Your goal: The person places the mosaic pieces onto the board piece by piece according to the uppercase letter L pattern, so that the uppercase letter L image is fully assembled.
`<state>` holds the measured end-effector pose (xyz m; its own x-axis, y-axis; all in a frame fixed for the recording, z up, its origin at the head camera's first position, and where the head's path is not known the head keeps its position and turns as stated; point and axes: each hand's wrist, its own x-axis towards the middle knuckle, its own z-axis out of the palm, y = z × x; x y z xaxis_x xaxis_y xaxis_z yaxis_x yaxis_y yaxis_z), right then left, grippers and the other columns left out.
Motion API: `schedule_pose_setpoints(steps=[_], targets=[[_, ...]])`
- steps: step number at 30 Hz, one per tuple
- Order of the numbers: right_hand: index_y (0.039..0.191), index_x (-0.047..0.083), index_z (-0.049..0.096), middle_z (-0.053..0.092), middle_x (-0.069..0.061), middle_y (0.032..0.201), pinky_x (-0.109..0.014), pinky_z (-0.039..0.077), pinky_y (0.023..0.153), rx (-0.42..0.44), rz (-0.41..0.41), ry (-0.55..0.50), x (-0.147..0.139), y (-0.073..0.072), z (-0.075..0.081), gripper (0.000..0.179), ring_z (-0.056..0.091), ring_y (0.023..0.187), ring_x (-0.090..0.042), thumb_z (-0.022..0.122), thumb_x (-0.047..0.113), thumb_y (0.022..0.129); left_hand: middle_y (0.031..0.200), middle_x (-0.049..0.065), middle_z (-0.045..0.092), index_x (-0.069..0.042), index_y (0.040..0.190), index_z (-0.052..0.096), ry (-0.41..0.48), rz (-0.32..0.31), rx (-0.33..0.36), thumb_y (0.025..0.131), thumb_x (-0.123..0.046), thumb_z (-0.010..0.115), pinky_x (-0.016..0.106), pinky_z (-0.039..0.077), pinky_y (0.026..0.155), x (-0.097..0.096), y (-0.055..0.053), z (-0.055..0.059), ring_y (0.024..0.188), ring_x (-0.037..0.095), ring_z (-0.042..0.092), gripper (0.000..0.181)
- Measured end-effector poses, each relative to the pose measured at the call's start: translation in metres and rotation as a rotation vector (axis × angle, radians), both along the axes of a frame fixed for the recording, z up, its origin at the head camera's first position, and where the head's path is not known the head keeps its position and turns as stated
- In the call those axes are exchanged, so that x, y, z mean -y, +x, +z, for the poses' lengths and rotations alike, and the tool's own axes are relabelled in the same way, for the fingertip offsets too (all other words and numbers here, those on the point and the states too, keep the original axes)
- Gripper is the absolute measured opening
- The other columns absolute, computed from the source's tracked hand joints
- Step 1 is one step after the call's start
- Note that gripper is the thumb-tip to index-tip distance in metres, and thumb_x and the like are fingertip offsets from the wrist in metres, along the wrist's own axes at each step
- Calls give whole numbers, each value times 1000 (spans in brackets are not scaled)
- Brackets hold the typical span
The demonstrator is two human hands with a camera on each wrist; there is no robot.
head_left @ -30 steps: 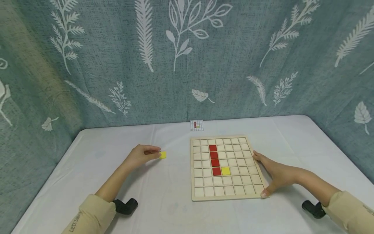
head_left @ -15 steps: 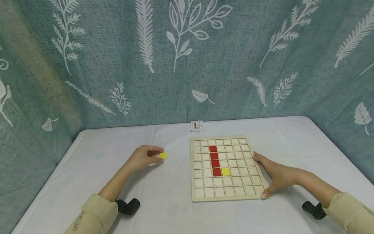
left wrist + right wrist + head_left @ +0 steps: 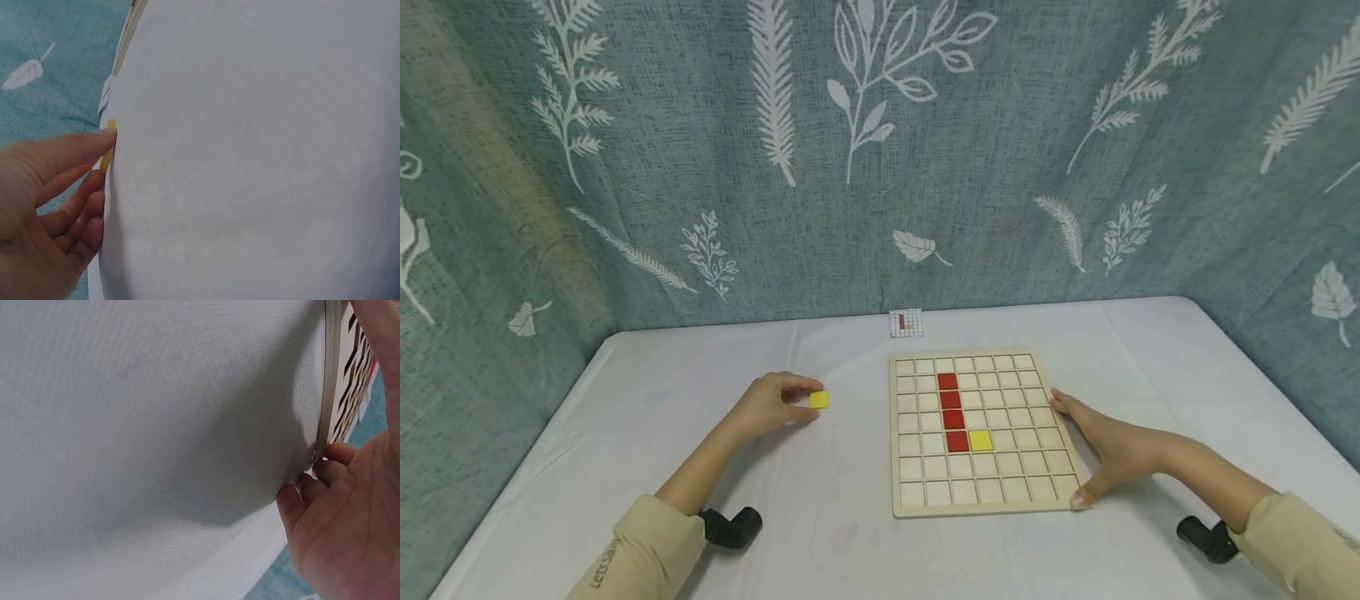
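Note:
My left hand (image 3: 772, 403) pinches a small yellow square tile (image 3: 819, 400) between thumb and fingers, to the left of the board. In the left wrist view the tile (image 3: 107, 147) shows edge-on between the thumb and a finger. A pale wooden grid board (image 3: 1015, 485) lies on the table. Four would overstate nothing here: several red tiles (image 3: 951, 400) form a column in its squares, with one yellow tile (image 3: 981, 440) beside the lowest. My right hand (image 3: 1116, 450) rests against the board's right edge, thumb at the near corner, fingers spread; the right wrist view shows fingertips at the board's side (image 3: 328, 381).
A small card (image 3: 906, 322) with a printed grid and a red and yellow pattern lies behind the board. The white-covered table (image 3: 850, 550) ends at a green leaf-patterned curtain (image 3: 700, 167). Black wrist-worn devices (image 3: 732, 528) sit by both sleeves.
My left thumb and fingers have opened slightly around the yellow tile, which now shows more between them, shifted a little right. My right hand and the board stay still.

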<state>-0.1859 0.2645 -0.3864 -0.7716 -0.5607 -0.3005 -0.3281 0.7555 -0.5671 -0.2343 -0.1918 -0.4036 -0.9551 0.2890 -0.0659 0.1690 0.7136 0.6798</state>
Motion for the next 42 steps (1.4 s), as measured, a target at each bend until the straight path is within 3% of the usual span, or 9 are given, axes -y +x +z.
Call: schedule_pose_setpoints(steps=[8,15,21,24,32,42], targets=[[142,-7,5,-2,-29,150,-59,17,104,-4,-2,3,0,0,-1,133,5,135,-49,83,51,52,101,11,64,-5,105,69,-33,7,-7,74,-17,76,32,44,72,0,-1,-1,85,19,53,34],[143,-6,5,-2,-28,150,-59,16,105,-9,-6,13,-1,-1,-1,133,5,135,-49,82,51,51,99,10,63,-8,101,70,-56,-1,-25,73,-21,78,34,42,74,-2,-3,-2,85,21,51,32],[142,-6,6,-1,-29,150,-59,16,105,-18,-7,11,-1,0,-1,132,5,135,-49,82,52,51,104,12,66,-9,96,71,-65,38,-42,71,-23,79,44,46,83,-6,0,2,95,28,58,29],[142,-7,7,-1,-29,149,-59,16,105,-17,-5,9,-1,0,-2,132,5,135,-49,82,52,51,99,9,67,-9,94,71,-73,47,-48,70,-24,80,42,46,82,-7,2,3,92,26,59,29],[142,-8,5,-2,-31,149,-60,15,104,-11,4,2,0,-1,0,132,4,134,-50,84,48,52,79,-1,63,-11,91,72,-68,-14,-85,68,-22,81,28,43,65,-10,4,6,72,13,53,27],[142,-9,4,-4,-31,148,-60,14,104,5,12,-10,1,0,2,131,2,134,-51,85,44,53,77,-3,62,-12,90,72,26,-61,-86,69,-24,80,26,46,61,-16,11,15,67,12,54,25]])
